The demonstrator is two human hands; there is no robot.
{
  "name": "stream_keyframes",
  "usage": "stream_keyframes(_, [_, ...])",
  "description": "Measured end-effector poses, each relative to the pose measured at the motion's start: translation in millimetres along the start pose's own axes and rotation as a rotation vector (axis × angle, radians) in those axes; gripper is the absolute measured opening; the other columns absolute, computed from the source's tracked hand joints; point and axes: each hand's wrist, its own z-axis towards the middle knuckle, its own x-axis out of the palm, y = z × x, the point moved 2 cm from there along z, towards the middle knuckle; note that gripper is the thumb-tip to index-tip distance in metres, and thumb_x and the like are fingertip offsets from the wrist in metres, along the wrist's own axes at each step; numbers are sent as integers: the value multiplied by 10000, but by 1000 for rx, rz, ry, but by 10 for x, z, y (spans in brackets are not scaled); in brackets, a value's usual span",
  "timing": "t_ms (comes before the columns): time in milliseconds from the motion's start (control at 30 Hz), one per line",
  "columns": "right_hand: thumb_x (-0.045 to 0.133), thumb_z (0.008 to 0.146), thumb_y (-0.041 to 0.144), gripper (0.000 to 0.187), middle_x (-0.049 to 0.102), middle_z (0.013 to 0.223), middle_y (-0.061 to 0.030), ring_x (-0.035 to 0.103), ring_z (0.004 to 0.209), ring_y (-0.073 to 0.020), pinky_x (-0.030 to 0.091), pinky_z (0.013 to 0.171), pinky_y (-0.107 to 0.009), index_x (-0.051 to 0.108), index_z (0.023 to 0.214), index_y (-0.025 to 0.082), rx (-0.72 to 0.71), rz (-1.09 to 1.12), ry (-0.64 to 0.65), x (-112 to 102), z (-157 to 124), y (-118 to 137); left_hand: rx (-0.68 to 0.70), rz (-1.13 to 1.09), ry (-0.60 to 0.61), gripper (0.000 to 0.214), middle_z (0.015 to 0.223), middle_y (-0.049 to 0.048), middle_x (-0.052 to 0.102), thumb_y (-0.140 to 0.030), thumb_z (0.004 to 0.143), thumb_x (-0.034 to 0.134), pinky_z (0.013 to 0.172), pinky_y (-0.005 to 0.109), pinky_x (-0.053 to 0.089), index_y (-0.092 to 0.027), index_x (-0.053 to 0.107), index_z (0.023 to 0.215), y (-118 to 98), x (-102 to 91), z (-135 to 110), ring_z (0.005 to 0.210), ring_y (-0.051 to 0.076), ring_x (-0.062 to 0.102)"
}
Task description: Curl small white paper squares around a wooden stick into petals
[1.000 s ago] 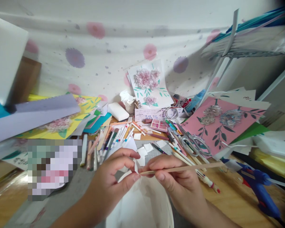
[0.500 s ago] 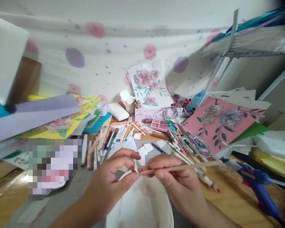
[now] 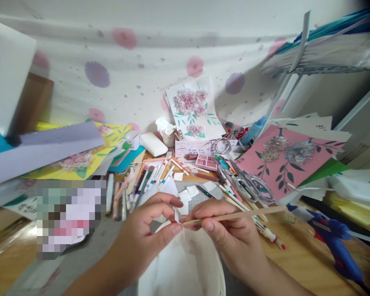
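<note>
My left hand (image 3: 144,234) pinches a small white scrap of paper (image 3: 176,217) between thumb and forefinger. My right hand (image 3: 228,234) grips a thin wooden stick (image 3: 234,215), its tip touching that scrap. Both hands hover over a white round bowl (image 3: 216,263) at the bottom centre. Small white paper squares (image 3: 191,191) lie on the grey mat just beyond my fingers.
Several pens and pencils (image 3: 144,181) lie behind my hands. Scissors (image 3: 249,187) rest on the right, by a pink flower card (image 3: 283,158). A blue glue gun (image 3: 336,242) lies at the right edge. A white flower card (image 3: 194,109) leans on the floral cloth.
The far end of the stick has risen slightly as my right hand tilts it; my left hand has stayed pinched on the scrap.
</note>
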Motion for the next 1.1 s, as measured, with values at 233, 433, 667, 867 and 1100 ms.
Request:
stream_keyframes(233, [669, 905, 241, 137, 759, 910, -7, 715, 812, -134, 571, 752, -238, 748, 1003, 294, 46, 104, 22, 4, -13, -34, -73, -84, -6, 118, 1067, 33, 649, -273, 784, 657, 950, 401, 408, -220, 658, 679, -43, 12, 10, 1068, 276, 608])
stream_keyframes(433, [671, 904, 258, 129, 767, 911, -17, 713, 802, -138, 577, 777, -261, 755, 1000, 280, 45, 151, 32, 11, 3, -36, -120, -162, 22, 127, 1070, 28, 638, -294, 774, 670, 963, 402, 389, -215, 670, 675, -68, 20, 15, 1058, 276, 603])
stream_keyframes(667, [665, 910, 261, 122, 775, 897, -11, 715, 813, -126, 557, 775, -231, 754, 992, 271, 41, 151, 48, 11, 17, -22, -144, -201, 54, 142, 1085, 39, 629, -314, 774, 670, 973, 415, 377, -207, 680, 680, -63, 11, 28, 1041, 280, 608])
stream_keyframes(867, [664, 911, 257, 118, 778, 890, -11, 717, 812, -123, 554, 773, -224, 756, 985, 258, 42, 151, 53, 9, 26, -19, -148, -216, 66, 143, 1077, 39, 628, -311, 775, 666, 976, 414, 373, -206, 681, 679, -62, 16, 28, 1039, 279, 601])
stream_keyframes(1100, [669, 909, 250, 116, 780, 914, -5, 726, 831, -124, 558, 783, -225, 757, 981, 264, 67, 176, 53, 7, 22, -32, -143, -211, 78, 151, 1079, 40, 634, -319, 777, 664, 973, 413, 380, -207, 671, 678, -63, 11, 35, 1040, 282, 601])
